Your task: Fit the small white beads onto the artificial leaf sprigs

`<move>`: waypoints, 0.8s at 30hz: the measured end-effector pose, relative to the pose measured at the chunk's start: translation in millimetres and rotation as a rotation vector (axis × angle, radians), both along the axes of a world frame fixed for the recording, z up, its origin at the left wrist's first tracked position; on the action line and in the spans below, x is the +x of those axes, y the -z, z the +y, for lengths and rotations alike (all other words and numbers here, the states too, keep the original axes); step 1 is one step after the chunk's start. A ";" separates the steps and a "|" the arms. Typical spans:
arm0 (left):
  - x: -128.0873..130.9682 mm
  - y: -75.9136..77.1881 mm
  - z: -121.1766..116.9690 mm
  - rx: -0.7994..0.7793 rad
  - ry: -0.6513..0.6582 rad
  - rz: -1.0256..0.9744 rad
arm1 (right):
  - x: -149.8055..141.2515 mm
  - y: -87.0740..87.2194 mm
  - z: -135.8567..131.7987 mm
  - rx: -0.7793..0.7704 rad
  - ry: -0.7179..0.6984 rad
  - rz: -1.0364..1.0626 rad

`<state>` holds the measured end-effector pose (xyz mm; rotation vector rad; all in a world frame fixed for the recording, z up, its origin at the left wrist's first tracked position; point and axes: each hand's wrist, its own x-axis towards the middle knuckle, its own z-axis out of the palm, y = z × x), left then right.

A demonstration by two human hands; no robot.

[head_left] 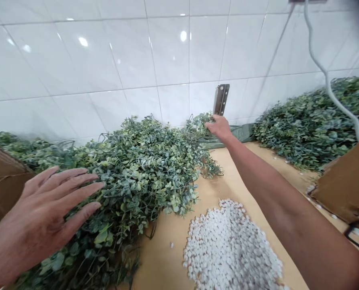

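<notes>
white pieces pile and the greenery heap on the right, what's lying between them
Between the pile of white pieces and the right-hand greenery heap, the right forearm crosses above bare tan tabletop, in the head view.

One pile of white pieces [230,245]; two heaps of greenery, left [146,165] and right [312,121] of it; two cardboard pieces, likewise left [3,181] and right [348,181]; one metal strip [221,100] beyond the pile.

Single head-worn view, directed forward and obliquely down from above the near edge of the tan work surface [164,257]; both forearms enter close by, and the tiled wall [173,52] beyond the far edge fills the top.
</notes>
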<state>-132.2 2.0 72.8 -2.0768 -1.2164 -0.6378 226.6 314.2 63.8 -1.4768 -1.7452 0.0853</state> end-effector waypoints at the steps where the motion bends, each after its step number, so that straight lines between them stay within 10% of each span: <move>1: 0.0 1.2 -3.5 0.000 -0.002 0.052 | -1.7 -8.6 -6.4 0.040 -0.005 0.023; 14: 35.5 -10.8 -87.1 0.017 -0.168 -0.100 | -92.7 -63.7 -174.4 0.535 -0.739 0.251; 20: 50.8 16.8 -143.2 0.264 -0.259 -0.364 | -148.2 -7.5 -268.6 0.567 -1.150 -0.091; 24: 63.8 67.5 -168.7 -0.102 -0.240 -0.159 | -158.7 56.1 -298.8 0.504 -1.241 -0.573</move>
